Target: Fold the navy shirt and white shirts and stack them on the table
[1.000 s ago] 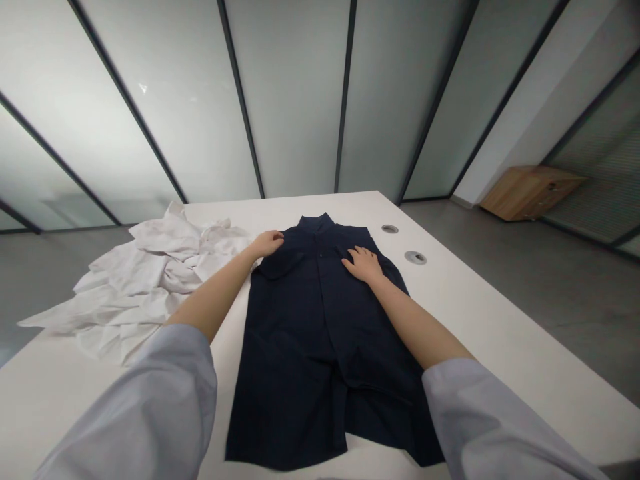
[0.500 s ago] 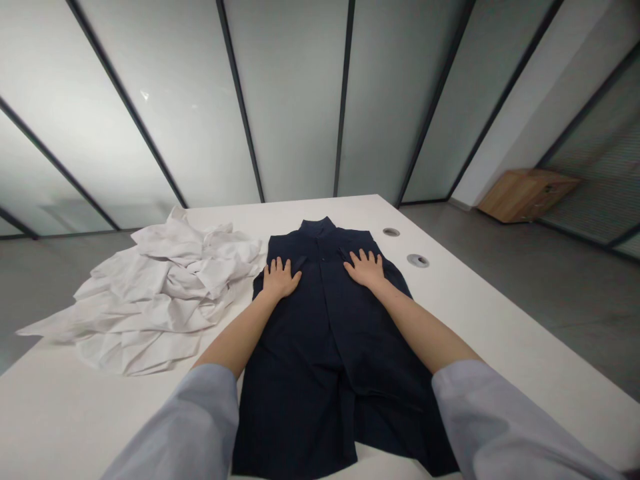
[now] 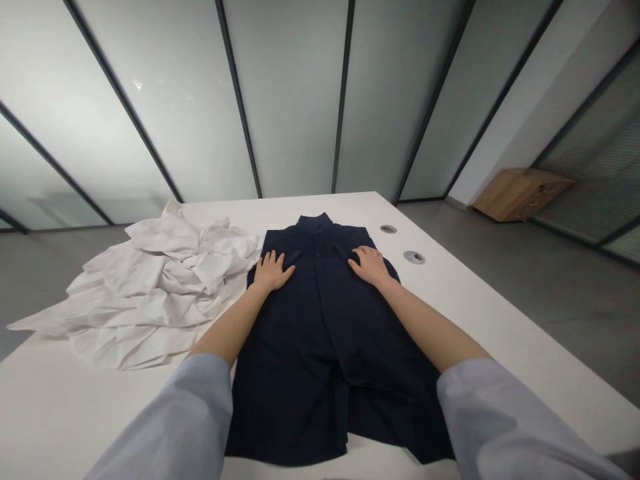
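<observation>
A dark navy shirt (image 3: 300, 360) lies front up on the white table (image 3: 500, 333), its collar at the far end and its hem toward me. The lower front edges part near the hem. My left hand (image 3: 271, 272) rests flat on the shirt's left chest side, fingers apart. On the opposite side, my right hand (image 3: 371, 265) lies on the cloth by the edge, fingers extended and slightly bent. Neither hand grips anything. The shirt's sleeves are not clearly visible.
A heap of crumpled white cloth (image 3: 165, 280) lies on the left part of the table. Two round cable grommets (image 3: 414, 257) are set into the tabletop at right. Frosted glass panels (image 3: 290, 100) stand behind, and a wooden cabinet (image 3: 520, 193) is on the floor at right.
Both hands stay on the shirt. My left hand has shifted slightly outward to the left, and my right hand's fingers have drawn closer together near the shirt's right edge.
</observation>
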The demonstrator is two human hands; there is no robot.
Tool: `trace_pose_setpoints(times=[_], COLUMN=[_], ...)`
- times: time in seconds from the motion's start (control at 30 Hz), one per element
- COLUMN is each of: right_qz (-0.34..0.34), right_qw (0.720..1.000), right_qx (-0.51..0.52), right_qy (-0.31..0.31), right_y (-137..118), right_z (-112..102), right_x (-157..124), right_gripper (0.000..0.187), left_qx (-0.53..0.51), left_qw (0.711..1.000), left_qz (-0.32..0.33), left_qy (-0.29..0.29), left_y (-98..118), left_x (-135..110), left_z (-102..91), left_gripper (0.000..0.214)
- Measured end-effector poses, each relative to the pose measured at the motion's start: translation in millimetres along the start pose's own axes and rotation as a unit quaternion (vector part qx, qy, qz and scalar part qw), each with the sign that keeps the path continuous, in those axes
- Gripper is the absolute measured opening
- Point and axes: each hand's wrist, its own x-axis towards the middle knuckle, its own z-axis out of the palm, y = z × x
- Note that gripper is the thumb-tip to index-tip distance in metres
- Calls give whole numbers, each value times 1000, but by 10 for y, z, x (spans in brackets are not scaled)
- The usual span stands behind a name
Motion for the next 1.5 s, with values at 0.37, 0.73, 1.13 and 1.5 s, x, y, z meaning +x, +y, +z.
trace_pose_setpoints(times=[0.37,0.73,1.13,1.5], right_qz=[-12,-69,57,48], right_qw=[998,990,996,995], right_qx=[-39,-89,-53,-23], right_qy=[-49,-81,-52,-79], right_y=[-149,-302,24,148], right_z=[-64,-293,-374,92], right_x=[-239,-457,710,1143], right_gripper=[52,61,43,41], left_qx=[7,31,-7,-16], left_qw=[1000,995,1000,999], left_qz=[-6,15,-16,-34], left_qy=[-21,-97,9,8], left_y=[-47,-88,-312,-384], left_x=[-141,-392,711,1133], left_z=[0,-266,-505,-187], left_gripper=[78,80,47,47])
